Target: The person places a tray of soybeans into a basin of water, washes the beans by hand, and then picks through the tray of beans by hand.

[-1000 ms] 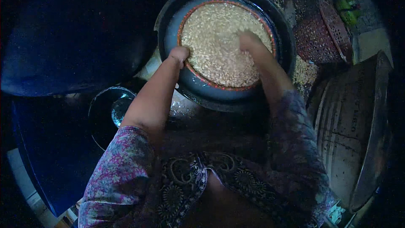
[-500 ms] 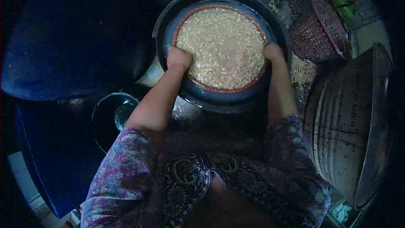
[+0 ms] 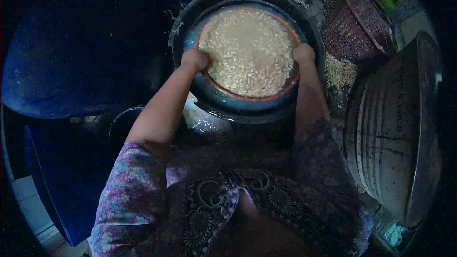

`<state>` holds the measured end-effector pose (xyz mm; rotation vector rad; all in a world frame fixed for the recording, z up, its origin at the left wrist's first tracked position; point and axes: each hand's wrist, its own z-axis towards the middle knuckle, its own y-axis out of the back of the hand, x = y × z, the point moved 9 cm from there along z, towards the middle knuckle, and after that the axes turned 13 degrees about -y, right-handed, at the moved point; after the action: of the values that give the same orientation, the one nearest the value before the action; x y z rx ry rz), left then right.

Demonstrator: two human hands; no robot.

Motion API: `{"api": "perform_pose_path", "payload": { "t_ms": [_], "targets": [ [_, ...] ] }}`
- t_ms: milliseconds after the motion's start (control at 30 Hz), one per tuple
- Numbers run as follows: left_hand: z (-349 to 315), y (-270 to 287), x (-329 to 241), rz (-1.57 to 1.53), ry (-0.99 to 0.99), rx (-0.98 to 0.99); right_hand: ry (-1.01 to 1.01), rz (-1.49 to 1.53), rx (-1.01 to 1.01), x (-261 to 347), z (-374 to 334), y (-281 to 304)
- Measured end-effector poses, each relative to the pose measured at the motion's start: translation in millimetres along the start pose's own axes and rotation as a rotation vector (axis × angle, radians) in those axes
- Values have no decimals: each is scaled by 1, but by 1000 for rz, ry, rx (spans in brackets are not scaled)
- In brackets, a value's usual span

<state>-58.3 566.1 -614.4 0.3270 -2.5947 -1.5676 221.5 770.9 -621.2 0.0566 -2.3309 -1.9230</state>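
Observation:
A round basket [image 3: 228, 92] with an orange-red rim sits inside a wide black tub [image 3: 257, 117] that has water in it. Pale split beans or grains [image 3: 247, 52] fill the basket under cloudy water. My left hand [image 3: 194, 61] is closed around the basket's left rim, and my right hand [image 3: 303, 53] grips the rim opposite. The fingers of both hands are partly hidden by the rim and the water.
Right of the tub lies a tilted dark red perforated basket [image 3: 354, 28], with scattered grains [image 3: 340, 74] beside it. A large ribbed basin [image 3: 385, 133] stands on its side at the right. Big blue drums [image 3: 81, 57] occupy the left.
Both hands have shifted slightly left with the basket. The contents have swirled and look blurrier at the far side. The view has shifted a little too.

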Motion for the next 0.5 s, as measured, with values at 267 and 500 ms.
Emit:
{"api": "perform_pose_path", "payload": {
  "t_ms": [267,500],
  "targets": [
    [-23,15,41,-350,262,-272,264,-161,-90,31,-22,-16],
    [-12,32,33,-211,117,-231,0,-83,-136,-8,10,-10]
  ]
}}
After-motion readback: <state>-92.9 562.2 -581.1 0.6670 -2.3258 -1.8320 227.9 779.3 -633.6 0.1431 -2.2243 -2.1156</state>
